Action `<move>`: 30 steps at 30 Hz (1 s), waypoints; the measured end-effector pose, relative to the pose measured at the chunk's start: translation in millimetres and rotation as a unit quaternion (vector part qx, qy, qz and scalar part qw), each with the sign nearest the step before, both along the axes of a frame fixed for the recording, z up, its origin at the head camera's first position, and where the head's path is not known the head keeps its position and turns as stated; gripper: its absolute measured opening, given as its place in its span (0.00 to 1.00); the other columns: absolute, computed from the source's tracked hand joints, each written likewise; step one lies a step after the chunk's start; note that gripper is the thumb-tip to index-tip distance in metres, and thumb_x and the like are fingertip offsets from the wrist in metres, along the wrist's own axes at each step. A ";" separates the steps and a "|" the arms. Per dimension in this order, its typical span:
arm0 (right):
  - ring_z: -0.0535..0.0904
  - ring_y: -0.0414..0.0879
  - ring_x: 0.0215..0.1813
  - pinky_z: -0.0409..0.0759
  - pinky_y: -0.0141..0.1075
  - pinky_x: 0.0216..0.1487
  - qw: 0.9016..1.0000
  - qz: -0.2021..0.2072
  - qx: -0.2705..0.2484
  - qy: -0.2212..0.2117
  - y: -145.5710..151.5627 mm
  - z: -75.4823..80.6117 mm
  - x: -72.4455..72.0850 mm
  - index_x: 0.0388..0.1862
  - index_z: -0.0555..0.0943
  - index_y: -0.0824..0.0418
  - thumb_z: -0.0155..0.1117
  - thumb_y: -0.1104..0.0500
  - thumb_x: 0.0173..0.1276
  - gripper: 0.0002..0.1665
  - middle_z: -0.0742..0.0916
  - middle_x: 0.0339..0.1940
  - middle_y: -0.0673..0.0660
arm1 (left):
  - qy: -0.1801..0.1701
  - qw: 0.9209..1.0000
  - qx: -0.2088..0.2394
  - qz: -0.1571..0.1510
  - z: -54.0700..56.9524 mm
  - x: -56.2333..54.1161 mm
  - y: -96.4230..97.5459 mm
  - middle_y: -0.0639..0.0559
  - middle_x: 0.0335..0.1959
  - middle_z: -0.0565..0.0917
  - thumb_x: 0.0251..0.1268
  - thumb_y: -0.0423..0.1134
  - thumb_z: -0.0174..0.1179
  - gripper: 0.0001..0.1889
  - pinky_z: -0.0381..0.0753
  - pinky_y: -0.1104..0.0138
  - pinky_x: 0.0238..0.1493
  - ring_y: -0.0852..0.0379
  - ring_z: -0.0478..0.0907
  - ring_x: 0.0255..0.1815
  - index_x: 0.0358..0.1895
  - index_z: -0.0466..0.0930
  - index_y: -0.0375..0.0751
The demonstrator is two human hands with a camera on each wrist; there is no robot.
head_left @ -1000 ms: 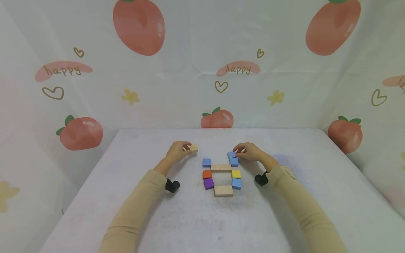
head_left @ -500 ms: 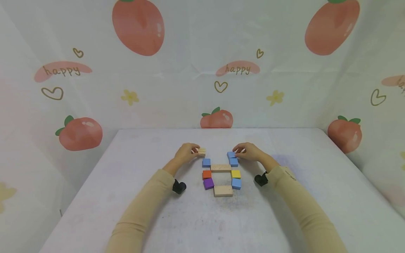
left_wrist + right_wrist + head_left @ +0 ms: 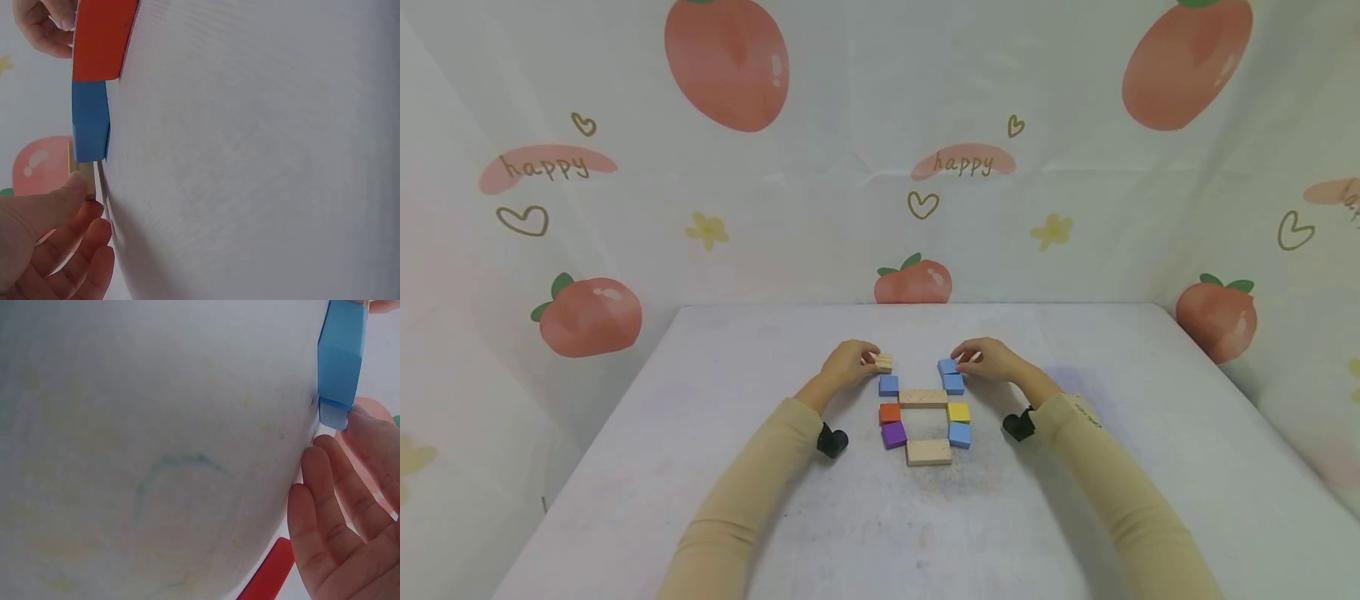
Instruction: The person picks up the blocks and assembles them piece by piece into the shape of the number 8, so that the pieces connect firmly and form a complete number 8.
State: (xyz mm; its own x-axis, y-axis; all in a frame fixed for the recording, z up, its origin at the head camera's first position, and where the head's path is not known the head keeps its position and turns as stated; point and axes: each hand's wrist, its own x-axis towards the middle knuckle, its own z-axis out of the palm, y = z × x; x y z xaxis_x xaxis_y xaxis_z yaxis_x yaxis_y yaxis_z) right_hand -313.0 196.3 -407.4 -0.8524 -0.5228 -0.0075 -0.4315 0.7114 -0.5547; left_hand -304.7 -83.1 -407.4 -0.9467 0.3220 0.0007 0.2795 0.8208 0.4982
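Observation:
My left hand (image 3: 847,364) pinches a small pale wooden block (image 3: 883,363) with a striped face, just behind a blue block (image 3: 889,385). In the left wrist view the thumb (image 3: 74,187) presses on this wooden block, partly hidden behind the blue one. My right hand (image 3: 992,361) holds the far blue block (image 3: 948,367) between thumb and fingers; that block touches another blue block (image 3: 952,384) in front of it. Across the middle lies a long wooden block (image 3: 922,398). Nearer are an orange-red block (image 3: 890,413) and a yellow block (image 3: 958,412).
A purple block (image 3: 893,434), a blue block (image 3: 959,434) and a wide wooden block (image 3: 928,452) form the near end of the outline. All lie on a white-covered table (image 3: 880,533). A printed cloth (image 3: 820,242) hangs behind.
My left hand has moved right and slightly nearer with the striped wooden block, up to the left blue block. My right hand stays at the far blue block.

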 end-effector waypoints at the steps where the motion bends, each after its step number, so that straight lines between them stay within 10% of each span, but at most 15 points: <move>1: 0.80 0.56 0.46 0.79 0.47 0.51 1.000 -0.001 0.001 0.000 0.1 -0.5 -0.5 0.49 0.79 0.65 0.60 0.62 0.66 0.14 0.86 0.41 0.63 | -0.001 1.000 0.000 -0.001 0.0 -0.5 0.6 0.43 0.41 0.84 0.61 0.35 0.61 0.17 0.77 0.60 0.47 0.50 0.79 0.43 0.53 0.78 0.36; 30: 0.80 0.55 0.47 0.78 0.47 0.53 1.000 -0.004 -0.003 -0.007 0.4 0.6 0.9 0.50 0.78 0.66 0.59 0.62 0.66 0.14 0.85 0.42 0.63 | -0.027 0.999 0.003 -0.016 0.6 -4.4 6.7 0.45 0.44 0.84 0.60 0.34 0.61 0.18 0.75 0.61 0.50 0.51 0.77 0.47 0.54 0.79 0.38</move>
State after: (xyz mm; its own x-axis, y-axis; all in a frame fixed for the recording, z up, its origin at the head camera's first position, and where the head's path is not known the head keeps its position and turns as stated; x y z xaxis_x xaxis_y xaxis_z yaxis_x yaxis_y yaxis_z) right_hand -312.1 196.7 -406.8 -0.8566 -0.5156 -0.0174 -0.4172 0.7122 -0.5645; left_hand -309.1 -76.3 -406.8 -0.9344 0.3529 -0.0485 0.2783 0.8083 0.5188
